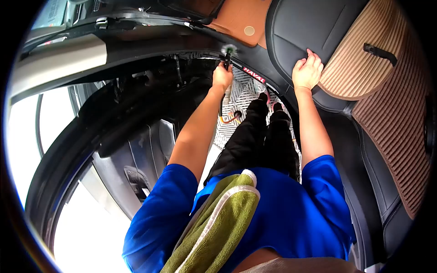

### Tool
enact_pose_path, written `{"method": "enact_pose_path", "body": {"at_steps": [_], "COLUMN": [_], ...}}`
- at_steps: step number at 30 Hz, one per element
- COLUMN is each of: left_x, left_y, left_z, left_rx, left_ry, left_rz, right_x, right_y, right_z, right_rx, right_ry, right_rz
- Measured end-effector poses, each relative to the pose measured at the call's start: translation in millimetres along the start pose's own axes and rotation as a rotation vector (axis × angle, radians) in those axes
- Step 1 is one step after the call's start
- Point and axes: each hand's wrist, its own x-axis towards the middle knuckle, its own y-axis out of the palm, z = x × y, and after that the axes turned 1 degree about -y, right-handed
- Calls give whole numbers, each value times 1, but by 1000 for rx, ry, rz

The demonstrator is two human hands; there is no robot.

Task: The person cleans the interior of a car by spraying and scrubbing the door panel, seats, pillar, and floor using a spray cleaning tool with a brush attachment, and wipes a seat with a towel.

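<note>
My left hand [222, 76] is closed around the dark handle of a small tool [228, 54], whose round head looks blurred, beside the car's door frame. A hose or cable hangs below that hand. My right hand [308, 72] rests on the side of the black car seat [300, 27], fingers apart and holding nothing. Close to its right is a ribbed beige seat cover [359, 59]. A red and white HAVAL label [254, 75] lies on the sill between my hands.
An open car door [136, 154] stands at the left. Orange-brown floor matting [239, 20] shows at the top. An orange hose [230, 119] lies near my feet on the patterned floor [223, 132]. A green towel [218, 218] hangs over my blue shirt.
</note>
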Motion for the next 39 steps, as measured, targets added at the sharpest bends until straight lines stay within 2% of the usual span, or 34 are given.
{"method": "enact_pose_path", "body": {"at_steps": [2,7,11,13,17,19,21,23,25,27,29,31,33,35,37,39], "left_x": [12,39,86,105,126,119,103,91,71,64,69,81,83,86,98,114], "left_y": [-2,-10,-4,-8,-17,-21,-19,-6,-20,-25,-9,10,7,-4,-17,-28], "left_z": [-1,-15,-15,-21,-13,-8,0,15,-11,-37,-46,-37,-56,-80,-100,-121], "left_rx": [8,-35,39,41,-8,-47,-114,-238,-419,-501,-587,-505,-551,-837,-969,-1028], "left_ry": [27,-44,42,-50,-42,-33,95,93,-140,-263,-231,-12,-78,-255,-333,-259], "left_rz": [63,-94,-200,-233,-194,-117,-66,63,272,233,142,245,382,429,477,529], "right_x": [-1,1,0,-4,-4,-2,-3,-4,-4,-4,-2,0,0,-6,-8,-11], "right_y": [1,1,8,9,11,10,13,12,13,12,9,9,11,13,15,19], "right_z": [0,3,0,-1,-2,1,0,0,0,1,4,4,3,-1,-1,-2], "right_rx": [-13,-35,-56,-51,-49,-44,-48,-50,-56,-52,-53,-30,-42,-39,-38,-37], "right_ry": [-2,11,-28,-36,-57,-64,-56,-42,-47,-40,-30,-72,-94,-32,-6,-3], "right_rz": [6,6,-20,-27,-50,-61,-66,-41,-49,-45,-29,-81,-113,-8,19,21]}}
